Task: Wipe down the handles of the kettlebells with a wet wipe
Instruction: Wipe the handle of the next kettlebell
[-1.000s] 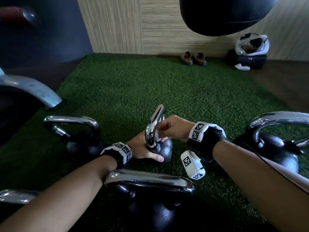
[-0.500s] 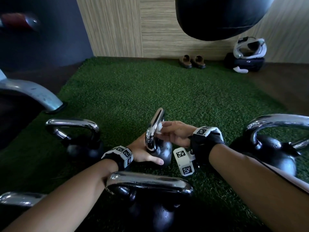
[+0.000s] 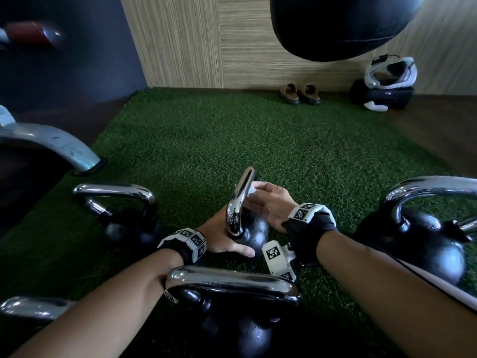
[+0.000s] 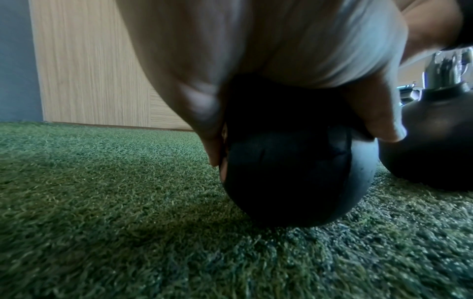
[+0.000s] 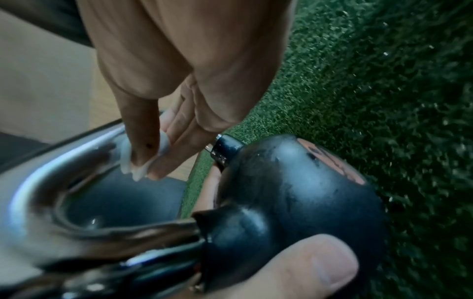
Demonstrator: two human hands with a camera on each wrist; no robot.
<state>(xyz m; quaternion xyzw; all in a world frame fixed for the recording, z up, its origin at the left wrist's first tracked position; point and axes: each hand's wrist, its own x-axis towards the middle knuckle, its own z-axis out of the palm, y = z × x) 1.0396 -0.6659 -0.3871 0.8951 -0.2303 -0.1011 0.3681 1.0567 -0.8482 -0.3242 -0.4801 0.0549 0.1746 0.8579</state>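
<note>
the work is now on the small kettlebell point(image 3: 249, 232) in the middle of the green turf point(image 3: 232, 140), and i judge the task is only partly done: the wet wipe point(image 3: 251, 189) sits high on its chrome handle point(image 3: 241, 200), on the right side near the top of the loop, so this handle is in the middle of its cleaning. four more kettlebells stand around it: one at the left point(image 3: 129, 220), a big one at the right point(image 3: 418, 236), one very near in front of the camera point(image 3: 232, 306), and a handle only at the near left edge point(image 3: 33, 307). from the pictures i cannot tell if their handles are already wiped or not, they show no mark of it. the right hand point(image 3: 271, 202) pinches the wipe between the thumb and the first fingers point(image 5: 179, 141) and presses it on the chrome; these fingers are nearly straight and close together, not spread. the left hand point(image 3: 219, 236) grips the black ball of the small kettlebell from the left side, with the thumb point(image 5: 302, 269) laid across the near face and the other fingers curved around the far side, so the bell stays steady on the turf.
</note>
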